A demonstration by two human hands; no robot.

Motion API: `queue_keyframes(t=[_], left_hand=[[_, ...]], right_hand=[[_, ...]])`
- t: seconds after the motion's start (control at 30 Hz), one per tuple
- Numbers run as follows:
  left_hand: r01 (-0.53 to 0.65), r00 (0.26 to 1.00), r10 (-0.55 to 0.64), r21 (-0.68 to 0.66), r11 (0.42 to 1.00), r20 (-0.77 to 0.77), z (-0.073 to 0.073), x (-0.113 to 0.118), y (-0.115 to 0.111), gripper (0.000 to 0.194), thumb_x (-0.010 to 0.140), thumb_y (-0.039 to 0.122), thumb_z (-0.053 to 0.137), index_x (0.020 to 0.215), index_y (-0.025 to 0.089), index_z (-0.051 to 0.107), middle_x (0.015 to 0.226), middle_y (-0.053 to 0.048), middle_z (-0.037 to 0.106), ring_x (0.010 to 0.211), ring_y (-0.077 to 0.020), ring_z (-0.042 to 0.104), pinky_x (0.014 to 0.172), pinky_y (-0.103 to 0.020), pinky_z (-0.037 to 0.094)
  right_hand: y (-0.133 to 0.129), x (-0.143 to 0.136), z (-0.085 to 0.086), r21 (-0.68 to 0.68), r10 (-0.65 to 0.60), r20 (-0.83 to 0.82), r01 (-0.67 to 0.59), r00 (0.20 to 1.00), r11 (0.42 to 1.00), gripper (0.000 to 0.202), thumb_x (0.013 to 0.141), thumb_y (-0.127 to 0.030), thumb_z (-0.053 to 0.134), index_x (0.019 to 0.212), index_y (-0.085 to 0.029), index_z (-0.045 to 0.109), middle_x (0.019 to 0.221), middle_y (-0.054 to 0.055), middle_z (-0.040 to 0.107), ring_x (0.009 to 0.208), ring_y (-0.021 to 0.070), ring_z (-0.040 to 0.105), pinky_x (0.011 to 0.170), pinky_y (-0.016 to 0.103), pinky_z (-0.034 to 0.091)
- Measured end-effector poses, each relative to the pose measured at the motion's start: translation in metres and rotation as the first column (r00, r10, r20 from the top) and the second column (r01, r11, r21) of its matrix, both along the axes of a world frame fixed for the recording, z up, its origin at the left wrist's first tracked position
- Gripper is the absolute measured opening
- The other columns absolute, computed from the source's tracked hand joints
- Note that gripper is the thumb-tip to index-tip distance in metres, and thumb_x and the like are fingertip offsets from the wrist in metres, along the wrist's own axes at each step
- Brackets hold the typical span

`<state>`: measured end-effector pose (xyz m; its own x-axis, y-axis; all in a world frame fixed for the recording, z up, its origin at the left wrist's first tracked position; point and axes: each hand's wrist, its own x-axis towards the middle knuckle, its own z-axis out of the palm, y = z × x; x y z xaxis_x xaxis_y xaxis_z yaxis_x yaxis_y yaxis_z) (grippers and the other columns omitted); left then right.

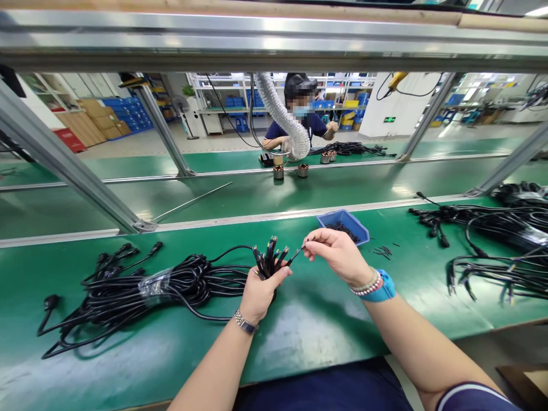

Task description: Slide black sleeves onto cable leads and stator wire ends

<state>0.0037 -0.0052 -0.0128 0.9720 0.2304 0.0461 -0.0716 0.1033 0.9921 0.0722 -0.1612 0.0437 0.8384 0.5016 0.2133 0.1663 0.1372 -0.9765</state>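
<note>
My left hand [259, 294] is closed round a bunch of black cable ends [269, 260], their stripped, coloured wire tips fanned upward. From this bunch the cables run left to a coiled cable bundle [180, 285], wrapped in clear film. My right hand [336, 254] pinches a short thin black tube [305, 245] at the tip of one cable that points right out of the bunch. Whether the tube is around the wire or only touching it, I cannot tell. Behind my right hand stands a blue bin [363, 233] with many small black pieces [340, 227]; several loose tubes [382, 252] lie beside it.
More black cables [505, 222] lie at the right of the green bench [312, 337]. A metal rail [231, 220] borders its far side, with slanted posts left and right. Across from me, a co-worker [314, 125] sits behind a silver flexible duct [278, 108] and several copper-wound motor parts [303, 170].
</note>
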Motion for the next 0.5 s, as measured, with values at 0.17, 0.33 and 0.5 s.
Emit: queue_keyframes(t=[0.17, 0.33, 0.5], left_hand=[[0.003, 1.0, -0.003, 0.009, 1.0, -0.003, -0.001, 0.0, 0.0, 0.021, 0.065, 0.029, 0.066, 0.078, 0.012, 0.066, 0.066, -0.005, 0.066, 0.057, -0.0118, 0.052, 0.052, -0.022, 0.04], [-0.006, 1.0, 0.006, 0.004, 1.0, -0.018, 0.0, -0.001, 0.0, 0.021, 0.064, 0.029, 0.067, 0.078, 0.014, 0.066, 0.067, -0.005, 0.067, 0.062, -0.0146, 0.056, 0.055, -0.023, 0.042], [-0.015, 1.0, 0.015, -0.006, 1.0, -0.02, 0.0, 0.0, -0.001, 0.023, 0.062, 0.03, 0.068, 0.078, 0.013, 0.066, 0.069, -0.006, 0.067, 0.065, -0.0166, 0.059, 0.058, -0.025, 0.044]], right_hand=[[-0.002, 0.001, 0.007, -0.081, 0.021, 0.01, -0.02, 1.0, 0.997, 0.014, 0.069, -0.027, 0.061, 0.072, -0.014, 0.058, 0.061, 0.0, 0.059, 0.053, 0.0083, 0.053, 0.053, 0.023, 0.044], [-0.005, 0.001, 0.013, -0.178, 0.048, 0.028, -0.042, 0.998, 0.983, 0.013, 0.07, -0.026, 0.059, 0.071, -0.013, 0.058, 0.058, -0.001, 0.058, 0.05, 0.0073, 0.052, 0.051, 0.021, 0.042], [-0.003, 0.002, 0.009, -0.163, 0.125, -0.057, -0.133, 0.991, 0.978, 0.016, 0.069, -0.029, 0.06, 0.07, -0.013, 0.058, 0.056, -0.001, 0.058, 0.048, 0.0073, 0.051, 0.048, 0.021, 0.041]])
